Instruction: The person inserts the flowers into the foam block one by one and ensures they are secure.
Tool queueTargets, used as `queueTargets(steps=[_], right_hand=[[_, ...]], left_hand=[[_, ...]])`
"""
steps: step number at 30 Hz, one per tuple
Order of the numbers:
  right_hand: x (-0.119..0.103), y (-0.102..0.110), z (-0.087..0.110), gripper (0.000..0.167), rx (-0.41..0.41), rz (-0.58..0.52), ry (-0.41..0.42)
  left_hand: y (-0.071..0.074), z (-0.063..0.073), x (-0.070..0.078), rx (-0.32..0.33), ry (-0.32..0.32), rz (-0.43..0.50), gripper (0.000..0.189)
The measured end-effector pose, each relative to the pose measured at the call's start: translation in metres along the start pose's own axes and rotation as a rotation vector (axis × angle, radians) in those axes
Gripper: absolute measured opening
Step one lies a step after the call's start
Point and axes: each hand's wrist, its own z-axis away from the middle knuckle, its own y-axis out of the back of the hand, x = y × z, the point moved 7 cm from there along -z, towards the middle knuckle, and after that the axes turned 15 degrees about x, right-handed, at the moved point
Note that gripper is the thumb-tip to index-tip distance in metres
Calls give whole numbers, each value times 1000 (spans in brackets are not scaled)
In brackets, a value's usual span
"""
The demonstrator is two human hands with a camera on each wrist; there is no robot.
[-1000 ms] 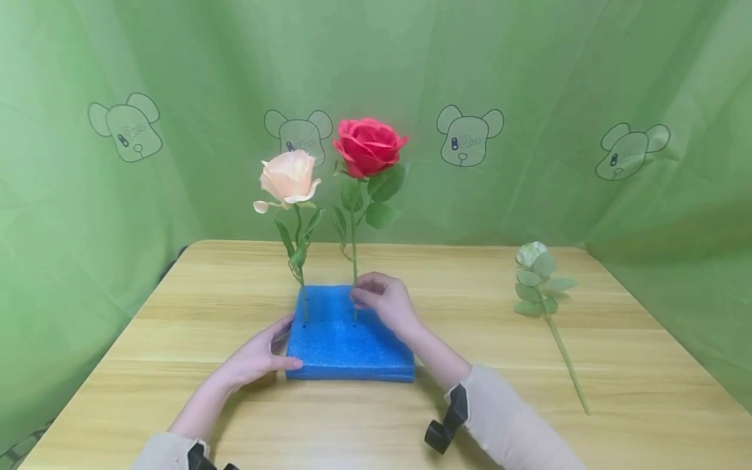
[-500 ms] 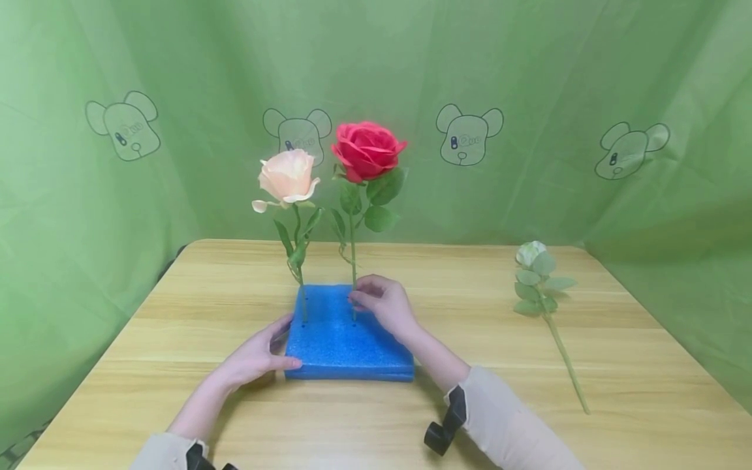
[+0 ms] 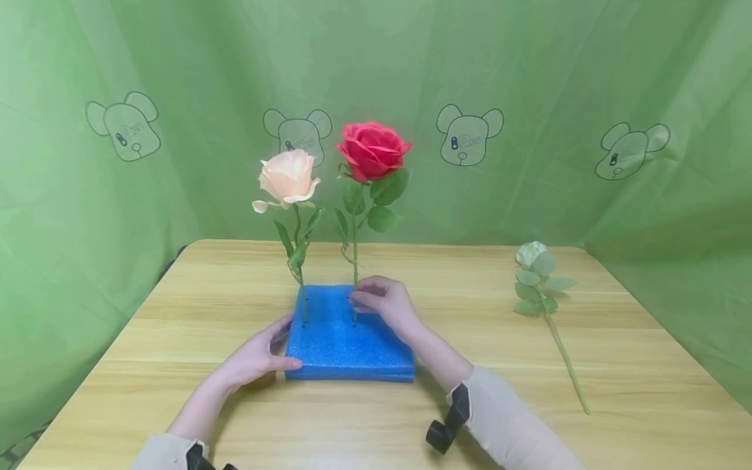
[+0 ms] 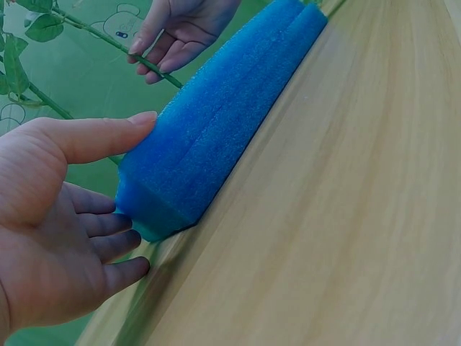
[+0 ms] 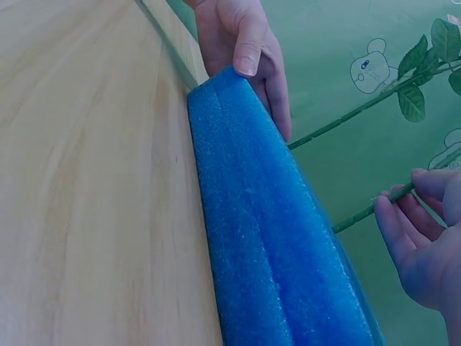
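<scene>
A blue foam block (image 3: 352, 349) lies on the table with two artificial roses upright in it. My right hand (image 3: 389, 305) pinches the lower stem of the red rose (image 3: 375, 151), just above the foam; in the right wrist view, thumb and fingers meet on that stem (image 5: 366, 213). To its left stands the pale pink rose (image 3: 288, 177), its stem also in the block. My left hand (image 3: 258, 356) rests at the block's left side, thumb on the top near the front corner. Its other fingers (image 4: 108, 225) reach fairly straight along the side in the left wrist view.
A white rose (image 3: 531, 254) with a long stem lies on the right of the wooden table (image 3: 482, 281). Small dark holes show in the foam's top. Green cloth (image 3: 499, 65) with bear-head drawings hangs around the table's back and sides.
The red rose's head has swayed slightly, a little left and then right, and sits a bit lower than a second ago. Both hands stay nearly where they were.
</scene>
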Motion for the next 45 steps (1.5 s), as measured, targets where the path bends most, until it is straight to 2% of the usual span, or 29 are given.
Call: queueTargets(steps=[10, 24, 30, 36, 45], right_hand=[[0, 8, -2, 26, 39, -29, -37], [-4, 29, 0, 34, 28, 37, -25], [-7, 47, 7, 37, 21, 74, -27], [-4, 71, 16, 43, 5, 66, -53], [1, 116, 27, 47, 76, 103, -97]], left_hand=[[-1, -1, 1, 2, -3, -2, 94], [-1, -2, 2, -5, 12, 3, 94], [-1, -2, 2, -3, 6, -2, 94], [1, 1, 3, 5, 13, -11, 93], [1, 2, 4, 8, 21, -23, 93]])
